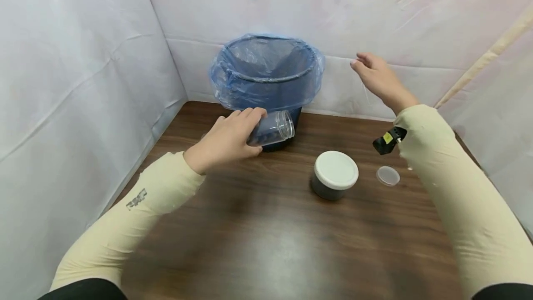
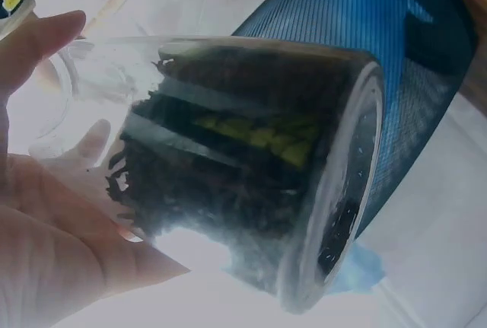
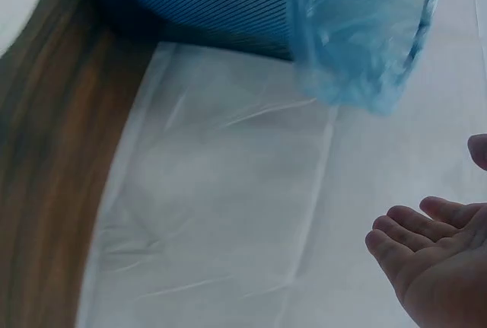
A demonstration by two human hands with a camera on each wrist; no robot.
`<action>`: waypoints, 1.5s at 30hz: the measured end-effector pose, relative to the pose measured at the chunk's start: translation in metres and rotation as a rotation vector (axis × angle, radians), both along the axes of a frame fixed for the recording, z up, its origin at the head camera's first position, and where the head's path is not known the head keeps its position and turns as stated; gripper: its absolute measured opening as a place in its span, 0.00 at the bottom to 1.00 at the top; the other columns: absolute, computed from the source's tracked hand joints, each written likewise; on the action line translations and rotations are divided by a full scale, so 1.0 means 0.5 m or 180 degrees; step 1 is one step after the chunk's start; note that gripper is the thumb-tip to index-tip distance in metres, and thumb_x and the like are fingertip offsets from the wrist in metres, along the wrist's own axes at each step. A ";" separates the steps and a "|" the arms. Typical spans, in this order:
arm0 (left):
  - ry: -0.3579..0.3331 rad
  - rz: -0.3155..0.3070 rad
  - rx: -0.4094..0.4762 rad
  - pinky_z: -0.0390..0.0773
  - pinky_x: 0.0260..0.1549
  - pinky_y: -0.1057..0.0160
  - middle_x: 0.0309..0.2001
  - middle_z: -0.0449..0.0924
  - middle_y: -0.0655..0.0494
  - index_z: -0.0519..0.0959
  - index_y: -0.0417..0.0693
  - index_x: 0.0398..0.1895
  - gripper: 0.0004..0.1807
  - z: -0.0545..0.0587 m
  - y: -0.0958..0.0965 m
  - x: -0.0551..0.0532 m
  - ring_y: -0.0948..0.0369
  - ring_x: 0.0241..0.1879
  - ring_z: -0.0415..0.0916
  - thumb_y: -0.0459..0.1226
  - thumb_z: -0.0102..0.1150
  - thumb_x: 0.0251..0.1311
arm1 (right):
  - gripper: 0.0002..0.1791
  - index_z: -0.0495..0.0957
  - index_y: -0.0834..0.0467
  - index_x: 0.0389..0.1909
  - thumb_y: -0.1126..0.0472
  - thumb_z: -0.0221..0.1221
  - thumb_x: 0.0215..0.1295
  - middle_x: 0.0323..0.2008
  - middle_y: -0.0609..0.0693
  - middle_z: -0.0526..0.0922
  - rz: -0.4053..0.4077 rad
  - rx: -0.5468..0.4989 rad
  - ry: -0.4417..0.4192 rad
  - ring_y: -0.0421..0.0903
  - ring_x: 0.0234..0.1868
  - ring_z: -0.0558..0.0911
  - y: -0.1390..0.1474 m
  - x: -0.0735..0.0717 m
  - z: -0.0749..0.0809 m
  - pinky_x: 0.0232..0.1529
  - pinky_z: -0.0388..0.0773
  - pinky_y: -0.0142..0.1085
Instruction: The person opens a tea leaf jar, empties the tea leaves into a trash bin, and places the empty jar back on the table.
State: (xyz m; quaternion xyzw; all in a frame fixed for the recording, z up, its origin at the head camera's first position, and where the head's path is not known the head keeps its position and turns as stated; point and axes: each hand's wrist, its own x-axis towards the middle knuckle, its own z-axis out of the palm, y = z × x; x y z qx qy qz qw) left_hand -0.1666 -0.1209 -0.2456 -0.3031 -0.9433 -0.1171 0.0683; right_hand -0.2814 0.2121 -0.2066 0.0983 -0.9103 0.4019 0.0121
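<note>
My left hand (image 1: 231, 140) grips a clear plastic jar (image 1: 271, 128) just in front of the bin, tilted so that its uncapped mouth faces right. Dark, loose shreds like dried tea leaves (image 2: 221, 145) fill the jar's base end in the left wrist view. Behind the jar stands a dark ribbed bin (image 2: 335, 4), lined with a blue plastic bag (image 1: 266, 94) folded over its rim. My right hand (image 1: 379, 78) hovers to the right of the bin, fingers relaxed, touching nothing. In the right wrist view its palm and fingers (image 3: 411, 229) hold nothing.
A squat dark tub with a white lid (image 1: 336, 170) stands on the brown wooden table (image 1: 258, 226), right of the left hand. Beside it lies a small translucent round lid (image 1: 388, 176). White cloth walls (image 1: 83, 59) enclose the table at the back and sides.
</note>
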 end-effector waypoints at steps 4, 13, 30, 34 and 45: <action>-0.0042 0.0085 -0.0033 0.70 0.34 0.53 0.53 0.72 0.55 0.64 0.49 0.62 0.34 0.019 -0.007 -0.001 0.54 0.47 0.70 0.44 0.68 0.52 | 0.39 0.42 0.60 0.75 0.41 0.39 0.72 0.73 0.58 0.49 0.0111 0.0152 0.0075 0.53 0.72 0.51 -0.053 -0.013 0.017 0.68 0.50 0.47; -0.0115 0.0220 -0.0002 0.73 0.34 0.49 0.44 0.73 0.52 0.63 0.46 0.61 0.35 0.067 -0.030 -0.019 0.51 0.42 0.71 0.43 0.68 0.53 | 0.39 0.37 0.60 0.75 0.42 0.34 0.74 0.74 0.57 0.43 0.0402 0.0623 0.0104 0.52 0.73 0.45 -0.159 -0.055 0.030 0.70 0.46 0.46; -0.0321 0.0602 -0.0079 0.70 0.38 0.48 0.48 0.69 0.50 0.58 0.44 0.65 0.36 0.157 -0.057 -0.104 0.52 0.43 0.69 0.41 0.63 0.57 | 0.36 0.31 0.66 0.73 0.65 0.34 0.68 0.74 0.60 0.34 0.0105 0.0094 -0.0224 0.52 0.73 0.38 -0.227 -0.079 -0.009 0.70 0.43 0.43; -0.0300 0.0713 -0.0145 0.69 0.41 0.45 0.48 0.70 0.49 0.57 0.44 0.65 0.36 0.175 -0.058 -0.126 0.51 0.45 0.70 0.42 0.62 0.58 | 0.36 0.31 0.64 0.73 0.67 0.32 0.66 0.74 0.58 0.33 0.0075 -0.0065 -0.0317 0.51 0.73 0.36 -0.227 -0.083 -0.015 0.70 0.43 0.42; -0.0008 0.0889 -0.0500 0.63 0.49 0.35 0.62 0.65 0.43 0.55 0.48 0.70 0.37 0.220 -0.027 -0.201 0.44 0.53 0.66 0.40 0.58 0.58 | 0.35 0.39 0.64 0.74 0.71 0.29 0.64 0.74 0.59 0.40 0.0038 -0.0004 -0.0284 0.56 0.63 0.57 -0.213 -0.074 -0.013 0.50 0.60 0.43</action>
